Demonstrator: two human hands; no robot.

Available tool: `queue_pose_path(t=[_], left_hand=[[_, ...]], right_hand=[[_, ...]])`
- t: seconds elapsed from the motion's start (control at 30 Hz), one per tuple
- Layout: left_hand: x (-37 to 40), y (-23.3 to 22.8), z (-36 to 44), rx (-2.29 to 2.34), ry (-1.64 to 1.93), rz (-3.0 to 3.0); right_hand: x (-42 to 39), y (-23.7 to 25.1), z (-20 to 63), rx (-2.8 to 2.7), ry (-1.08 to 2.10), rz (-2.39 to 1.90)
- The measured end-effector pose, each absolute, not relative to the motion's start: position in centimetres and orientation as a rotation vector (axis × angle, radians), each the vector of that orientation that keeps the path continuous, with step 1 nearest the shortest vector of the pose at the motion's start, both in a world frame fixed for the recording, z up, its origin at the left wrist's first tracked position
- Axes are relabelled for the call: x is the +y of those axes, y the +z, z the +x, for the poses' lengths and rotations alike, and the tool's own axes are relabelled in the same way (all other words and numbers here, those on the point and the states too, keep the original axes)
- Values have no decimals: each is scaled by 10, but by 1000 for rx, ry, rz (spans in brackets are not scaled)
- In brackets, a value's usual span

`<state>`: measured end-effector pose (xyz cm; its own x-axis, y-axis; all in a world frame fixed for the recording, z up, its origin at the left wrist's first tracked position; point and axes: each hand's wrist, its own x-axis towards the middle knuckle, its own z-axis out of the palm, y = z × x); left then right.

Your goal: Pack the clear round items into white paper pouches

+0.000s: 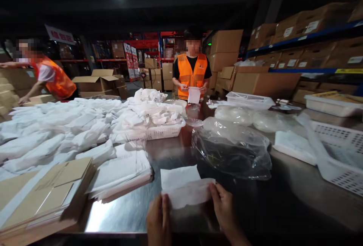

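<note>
My left hand (159,219) and my right hand (224,210) both grip a thin translucent pouch (190,195) just above the near edge of the metal table (127,212). A folded white cloth piece (178,176) sticks out of the pouch's far side. Left of my hands lies a stack of flat white packed pieces (121,172). A heap of clear plastic bags (231,149) sits just beyond my right hand.
A white basket (150,132) full of white cloth stands mid-table, with a large pile of white pieces (56,128) to its left. Flat cardboard sheets (42,193) lie near left. White crates (337,155) are at right. A person in an orange vest (192,73) faces me; another (48,75) bends at far left.
</note>
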<state>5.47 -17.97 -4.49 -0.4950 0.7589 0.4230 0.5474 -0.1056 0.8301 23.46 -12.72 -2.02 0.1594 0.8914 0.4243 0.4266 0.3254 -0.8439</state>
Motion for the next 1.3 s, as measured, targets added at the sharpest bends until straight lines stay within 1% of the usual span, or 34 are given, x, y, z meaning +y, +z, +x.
queue_pose_path(t=[0.07, 0.13, 0.27, 0.37, 0.7, 0.8, 0.93, 0.97, 1.03, 1.1, 1.13, 1.2, 1.27, 1.3], left_hand=[[-180, -42, 56, 1947, 1634, 1420], [-182, -40, 56, 2028, 1579, 1421], [-184, -38, 51, 2304, 1300, 1528], [-184, -38, 46, 2368, 1130, 1643], [-182, -43, 47, 2594, 754, 1838], [-185, -32, 46, 2610, 604, 1774], [-187, -8, 37, 2501, 383, 1732], [-186, -3, 36, 2525, 409, 1795], [-182, 1, 37, 2555, 635, 2088], [-173, 1, 43, 2309, 882, 2522], [-168, 1, 47, 2111, 916, 2683], [-159, -1, 54, 1822, 818, 2785], [-155, -3, 57, 1784, 721, 2686], [-154, -4, 58, 1781, 716, 2632]], right_hand=[[-129, -21, 234, -1527, 390, -1273], [-130, -21, 232, -1601, 191, -1269], [-131, -21, 228, -1704, -314, -1291], [-132, -22, 227, -1726, -499, -1336], [-132, -23, 226, -1770, -569, -1374], [-130, -25, 225, -1796, -522, -1418], [-124, -31, 225, -1813, -366, -1509], [-121, -33, 227, -1815, -344, -1527], [-116, -35, 231, -1826, -348, -1566], [-114, -31, 234, -1875, -376, -1602], [-114, -26, 235, -1894, -410, -1628], [-119, -14, 230, -1875, -567, -1646], [-125, -5, 218, -1877, -762, -1507], [-127, -5, 211, -1918, -825, -1361]])
